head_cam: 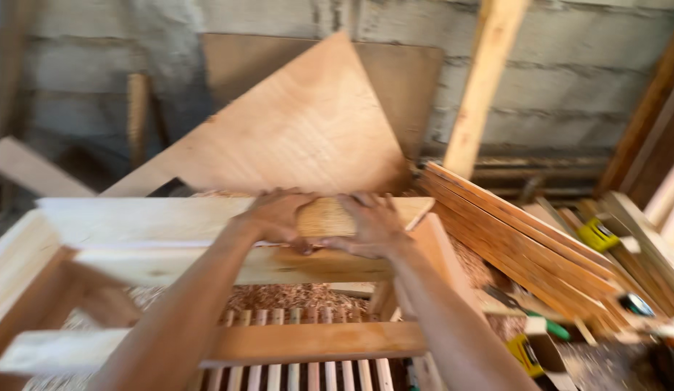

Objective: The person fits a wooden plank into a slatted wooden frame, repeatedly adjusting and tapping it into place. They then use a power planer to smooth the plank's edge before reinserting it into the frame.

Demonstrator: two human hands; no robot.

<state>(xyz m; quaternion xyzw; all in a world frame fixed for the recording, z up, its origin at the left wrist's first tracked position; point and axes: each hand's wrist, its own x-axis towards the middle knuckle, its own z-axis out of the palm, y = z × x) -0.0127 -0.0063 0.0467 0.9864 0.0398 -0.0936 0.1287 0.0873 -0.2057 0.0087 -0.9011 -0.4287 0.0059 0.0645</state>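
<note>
Workshop holdings, largest first

Where it leans on the block wall, plywood sheet (308, 130); wooden frame (228, 239) lying flat for working; stacked planks (518, 232); small sanding block (324, 217) on frame's rail, left hand (279, 215) and right hand (372, 223) clasped around it.

Your left hand (275, 217) and right hand (373, 226) are bare, with no gloves, rings or wristbands visible. Both of your forearms are uncovered right down to the picture's lower edge, with no sleeve in view. Motion blur softens the fingers.
</note>
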